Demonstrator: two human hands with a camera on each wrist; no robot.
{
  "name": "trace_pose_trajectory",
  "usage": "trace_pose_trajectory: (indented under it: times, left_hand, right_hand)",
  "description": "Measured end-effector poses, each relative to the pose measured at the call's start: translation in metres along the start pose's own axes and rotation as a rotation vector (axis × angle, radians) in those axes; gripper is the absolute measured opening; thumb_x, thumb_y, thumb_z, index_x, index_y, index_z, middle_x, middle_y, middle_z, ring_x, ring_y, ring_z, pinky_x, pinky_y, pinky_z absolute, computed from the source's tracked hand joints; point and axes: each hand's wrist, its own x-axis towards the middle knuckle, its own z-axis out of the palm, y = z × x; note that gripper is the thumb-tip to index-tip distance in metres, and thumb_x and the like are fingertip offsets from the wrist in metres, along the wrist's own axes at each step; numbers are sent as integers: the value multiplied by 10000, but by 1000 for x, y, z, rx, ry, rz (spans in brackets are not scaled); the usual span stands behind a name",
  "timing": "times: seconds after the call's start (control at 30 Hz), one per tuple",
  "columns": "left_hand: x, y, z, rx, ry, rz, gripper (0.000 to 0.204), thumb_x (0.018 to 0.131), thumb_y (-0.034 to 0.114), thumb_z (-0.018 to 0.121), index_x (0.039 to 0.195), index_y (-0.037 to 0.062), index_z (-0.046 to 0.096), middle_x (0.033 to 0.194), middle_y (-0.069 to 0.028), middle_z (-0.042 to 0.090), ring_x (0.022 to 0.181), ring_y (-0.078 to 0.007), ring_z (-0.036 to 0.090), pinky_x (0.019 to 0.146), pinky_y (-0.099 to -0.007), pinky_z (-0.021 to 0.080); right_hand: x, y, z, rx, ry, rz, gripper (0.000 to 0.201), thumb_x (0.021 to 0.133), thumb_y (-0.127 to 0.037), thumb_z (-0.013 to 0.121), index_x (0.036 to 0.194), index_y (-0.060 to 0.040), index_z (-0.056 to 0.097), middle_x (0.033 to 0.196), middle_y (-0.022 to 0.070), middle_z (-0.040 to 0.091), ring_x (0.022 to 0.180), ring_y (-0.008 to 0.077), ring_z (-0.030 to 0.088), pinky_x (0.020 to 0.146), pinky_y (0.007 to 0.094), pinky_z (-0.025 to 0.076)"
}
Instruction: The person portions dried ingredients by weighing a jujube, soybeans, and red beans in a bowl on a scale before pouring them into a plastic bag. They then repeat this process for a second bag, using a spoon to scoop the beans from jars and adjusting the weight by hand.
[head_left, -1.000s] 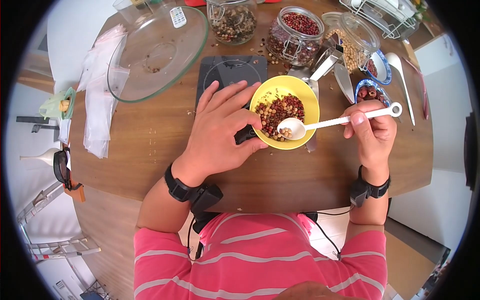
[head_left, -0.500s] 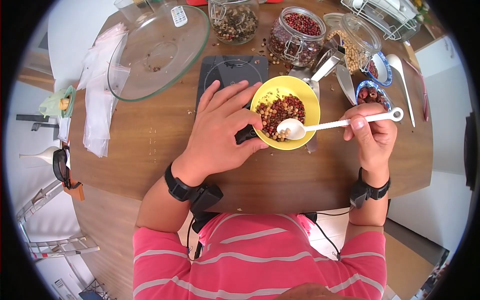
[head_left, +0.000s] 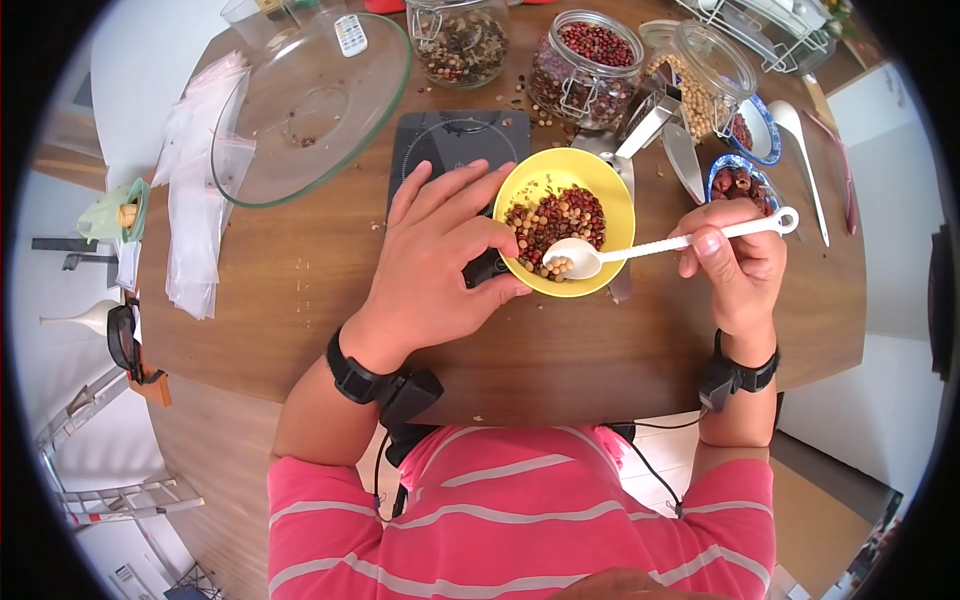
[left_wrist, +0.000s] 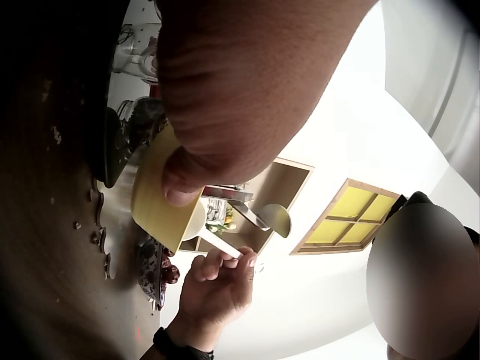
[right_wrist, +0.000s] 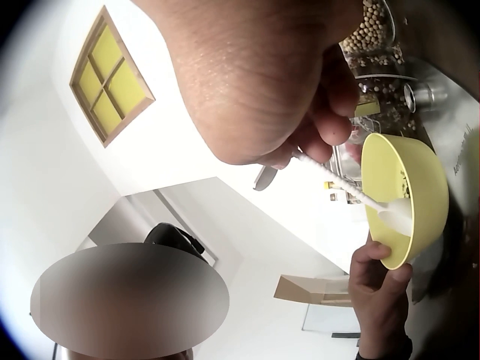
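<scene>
A yellow bowl holds a mix of dark red beans, tan beans and small flakes. At its left rim my left hand pinches the wall between thumb and index finger, the other fingers spread over a black digital scale. My right hand grips the handle of a white spoon between thumb and fingers. The spoon's head lies inside the bowl, low over the mix, with several tan beans at its tip. In the right wrist view, the bowl appears from the side with the spoon's head inside.
Behind the bowl stand glass jars of mixed grains, red beans and tan beans. Blue-patterned dishes and another white spoon lie at right. A glass lid and plastic bags lie at left.
The spoon's head has shifted slightly left inside the bowl, with tan beans still at its tip. Both hands keep the same hold, and the whole view has drifted a little.
</scene>
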Motion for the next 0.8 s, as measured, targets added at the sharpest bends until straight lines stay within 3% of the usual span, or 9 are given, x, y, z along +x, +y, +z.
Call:
trace_pose_trajectory:
  times: [0.5,0.57,0.67,0.8]
  left_hand:
    - [0,2,-1,-1,0,8,383,663,286,944,889,158,662,1480,-114,632,1435,-362,509,1229,-569,258]
    - [1,2,-2,-6,-8,12,384,663,287,945,889,157,663,1480,-116,632,1434,-364,510,1229,-571,258]
    - [1,0,-5,-6,1,11,381,665,284,946,890,153,668,1477,-118,634,1432,-369,510,1226,-578,257]
    - [1,-1,-8,13,44,-8,379,668,274,943,901,155,670,1460,-117,644,1431,-379,504,1228,-582,253]
  right_hand:
    - [4,11,-1,104,60,97,139,1043,-134,666,1055,5,659,894,102,724,628,94,608,580,232,496]
    - [7,14,-3,164,109,282,142,1041,-149,659,1046,-8,674,860,99,736,584,94,595,541,230,470]
    - [12,13,-10,244,233,410,145,1031,-159,653,1031,-20,691,829,101,743,545,99,581,503,229,437]
    - [14,9,-24,281,351,405,138,1014,-156,650,1012,-28,702,810,110,737,528,111,574,478,231,416]
